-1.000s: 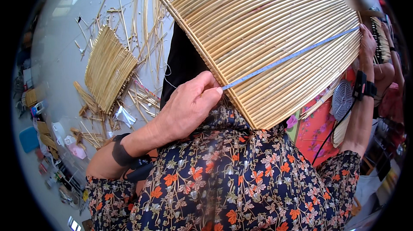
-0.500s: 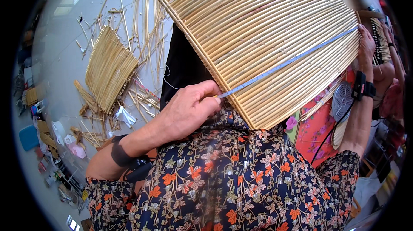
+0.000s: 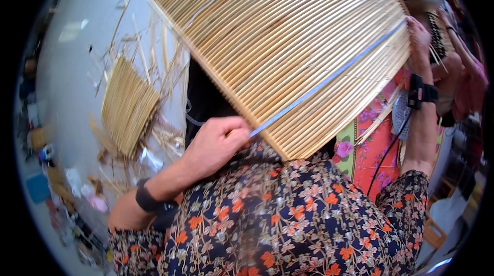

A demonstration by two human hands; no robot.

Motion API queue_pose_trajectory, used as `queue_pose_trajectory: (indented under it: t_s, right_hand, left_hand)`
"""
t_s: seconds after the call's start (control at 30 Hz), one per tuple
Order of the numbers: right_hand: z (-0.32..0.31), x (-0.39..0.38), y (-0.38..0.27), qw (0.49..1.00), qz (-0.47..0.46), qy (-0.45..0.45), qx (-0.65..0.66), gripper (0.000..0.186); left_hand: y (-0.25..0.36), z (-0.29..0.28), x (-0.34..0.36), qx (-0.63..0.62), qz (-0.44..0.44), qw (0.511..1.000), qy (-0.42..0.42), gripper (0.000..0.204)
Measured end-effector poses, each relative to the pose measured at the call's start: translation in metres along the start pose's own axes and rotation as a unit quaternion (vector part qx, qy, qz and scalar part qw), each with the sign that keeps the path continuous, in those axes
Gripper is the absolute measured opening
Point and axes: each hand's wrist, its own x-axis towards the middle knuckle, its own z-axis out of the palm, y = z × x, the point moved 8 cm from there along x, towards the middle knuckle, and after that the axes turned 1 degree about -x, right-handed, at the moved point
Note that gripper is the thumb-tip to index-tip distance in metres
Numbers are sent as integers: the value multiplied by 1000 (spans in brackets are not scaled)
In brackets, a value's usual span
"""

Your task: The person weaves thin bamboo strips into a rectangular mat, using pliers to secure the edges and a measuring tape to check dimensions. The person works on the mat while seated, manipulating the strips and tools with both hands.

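A large panel of thin golden reed-like sticks point(image 3: 278, 44), bound side by side, leans over my lap. Across it, along the sticks, runs a blue tape measure point(image 3: 329, 80), pulled straight. My left hand point(image 3: 216, 145) is closed on the tape's near end, just outside the panel's lower left edge strip. At the far right edge, my right hand point(image 3: 419, 37) grips the panel's rim where the tape's other end lies; its fingertips are partly hidden. Slight motion blur softens the picture.
A smaller stick panel point(image 3: 128, 106) lies on the grey floor at left, among loose sticks and scraps point(image 3: 170, 65). A red flowered cloth point(image 3: 368, 121) and a grey perforated disc point(image 3: 401, 116) are at right. Another person's arm point(image 3: 463, 47) shows beyond my right hand.
The stick panel and both hands have shifted left in the picture, the left hand lower and the right hand higher. The tape stays stretched between them. The floor things appear lower.
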Motion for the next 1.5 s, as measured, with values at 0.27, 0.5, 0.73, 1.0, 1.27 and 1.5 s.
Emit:
queue_pose_trajectory:
  t_s: [0.27,0.5,0.73,1.0,1.27,1.5]
  right_hand:
    - [19,-25,-17,997,-2,69,23,19]
    - [-1,-25,-10,995,-1,96,-15,25]
    - [6,-21,-8,996,-24,88,-13,25]
    - [5,-25,-12,996,-21,85,-20,24]
    - [2,-21,-4,995,-28,93,-4,27]
    - [-3,-28,-32,970,-61,158,-175,23]
  left_hand:
    - [-7,3,-10,-24,-48,998,12,17]
    - [-10,4,-7,-101,-83,991,-1,14]
    - [-15,3,-6,-113,-66,991,19,14]
    - [-18,5,-6,-122,-51,991,17,13]
    - [-15,5,-7,-93,-44,995,14,16]
    - [-9,1,-6,-44,-46,998,16,26]
